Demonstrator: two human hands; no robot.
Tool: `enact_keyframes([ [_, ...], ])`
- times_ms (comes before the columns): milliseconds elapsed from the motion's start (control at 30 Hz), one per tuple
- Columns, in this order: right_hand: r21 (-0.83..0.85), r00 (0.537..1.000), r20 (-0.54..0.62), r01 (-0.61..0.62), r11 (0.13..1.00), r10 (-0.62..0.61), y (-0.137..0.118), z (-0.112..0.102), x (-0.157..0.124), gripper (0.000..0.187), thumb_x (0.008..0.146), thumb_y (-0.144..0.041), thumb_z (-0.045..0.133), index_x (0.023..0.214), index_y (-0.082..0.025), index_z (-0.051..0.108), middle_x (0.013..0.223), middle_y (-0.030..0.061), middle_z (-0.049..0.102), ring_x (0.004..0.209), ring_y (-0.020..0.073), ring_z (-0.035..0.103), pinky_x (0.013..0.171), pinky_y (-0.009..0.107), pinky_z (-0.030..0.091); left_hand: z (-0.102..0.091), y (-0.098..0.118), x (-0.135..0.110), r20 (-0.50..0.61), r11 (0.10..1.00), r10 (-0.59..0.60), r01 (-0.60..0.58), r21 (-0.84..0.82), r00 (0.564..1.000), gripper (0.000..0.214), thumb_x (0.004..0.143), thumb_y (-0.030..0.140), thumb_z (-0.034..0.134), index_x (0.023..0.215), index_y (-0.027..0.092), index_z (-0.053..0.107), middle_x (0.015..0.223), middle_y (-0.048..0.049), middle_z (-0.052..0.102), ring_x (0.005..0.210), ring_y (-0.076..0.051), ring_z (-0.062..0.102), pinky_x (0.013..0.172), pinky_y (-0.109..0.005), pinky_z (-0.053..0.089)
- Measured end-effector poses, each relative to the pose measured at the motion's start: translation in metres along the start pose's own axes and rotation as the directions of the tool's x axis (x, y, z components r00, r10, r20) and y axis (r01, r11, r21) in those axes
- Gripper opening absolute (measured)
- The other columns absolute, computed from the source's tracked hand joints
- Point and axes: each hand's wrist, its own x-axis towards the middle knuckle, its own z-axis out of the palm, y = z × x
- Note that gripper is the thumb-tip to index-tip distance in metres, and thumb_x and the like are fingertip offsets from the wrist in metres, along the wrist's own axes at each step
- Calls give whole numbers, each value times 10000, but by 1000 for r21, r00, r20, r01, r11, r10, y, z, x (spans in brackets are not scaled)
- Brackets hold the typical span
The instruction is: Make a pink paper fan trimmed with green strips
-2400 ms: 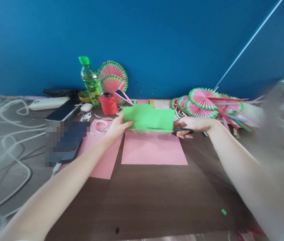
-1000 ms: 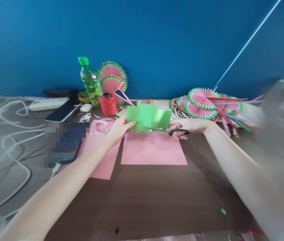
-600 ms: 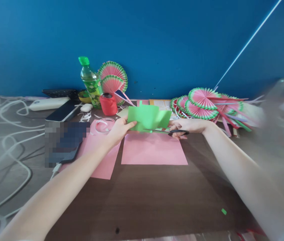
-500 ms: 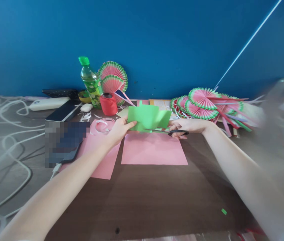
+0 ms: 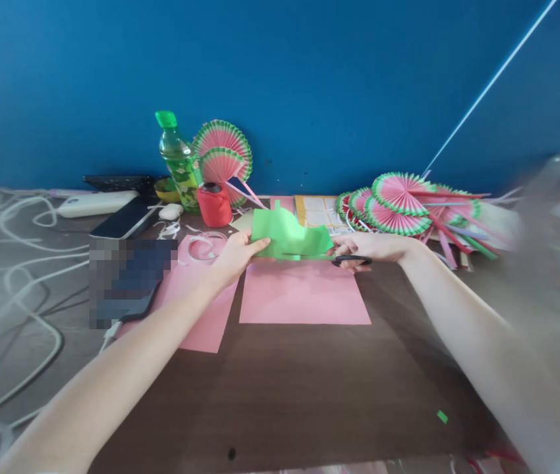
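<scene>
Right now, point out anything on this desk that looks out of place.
A small green scrap lies alone on the desk, toward its front right, well apart from the green paper in the left hand. I see no spill.

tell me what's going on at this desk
A person is working on green paper with both hands. The left hand grips one end, and the right hand holds black-handled scissors, their blades along the paper's near edge. How far any cut goes is hard to tell. A pink sheet lies below on the table; pleated fans are piled on the right.
</scene>
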Motion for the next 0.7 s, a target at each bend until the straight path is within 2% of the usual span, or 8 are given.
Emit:
enact_keyframes([
  [133, -5, 999, -29, -20, 1000, 19, 2, -2, 1, 297, 774, -377, 632, 852, -181, 423, 499, -88, 427, 375, 32, 357, 355, 181, 232, 1, 1, -1, -19, 1000, 1, -1, -19, 1000, 225, 672, 153, 674, 881, 122, 595, 880, -62, 706, 719, -169, 671, 612, -269, 565],
  [233, -9, 999, -40, -35, 999, 34, 2, -2, 1, 354, 740, -386, 664, 861, -186, 399, 489, -103, 420, 364, 29, 345, 355, 182, 217, 1, 0, -1, -2, 999, 6, -6, -32, 1000, 227, 673, 159, 678, 883, 119, 603, 863, -59, 705, 710, -163, 669, 640, -279, 569],
  [367, -41, 999, -33, -33, 999, 31, 1, -1, 1, 451, 694, -387, 706, 931, -180, 384, 549, -87, 490, 366, 27, 375, 367, 191, 229, 2, 0, -2, 18, 999, 6, -5, -49, 1000, 247, 665, 171, 690, 893, 118, 611, 867, -61, 704, 716, -167, 670, 686, -315, 574],
  [533, -14, 998, -48, -37, 999, 36, 2, -1, 2, 428, 714, -377, 687, 914, -195, 356, 493, -118, 440, 359, 32, 373, 392, 198, 256, 6, 0, -3, 10, 997, 5, -4, -80, 1000, 259, 649, 173, 704, 883, 110, 610, 846, -64, 704, 732, -177, 673, 743, -351, 564],
  [700, -14, 999, -40, -32, 999, 32, 0, 1, 2, 448, 692, -389, 703, 883, -203, 343, 525, -100, 485, 374, 36, 403, 385, 198, 262, 10, 0, -5, 1, 997, -9, 9, -76, 1000, 290, 641, 187, 719, 899, 104, 614, 850, -69, 701, 763, -185, 673, 776, -361, 551],
])
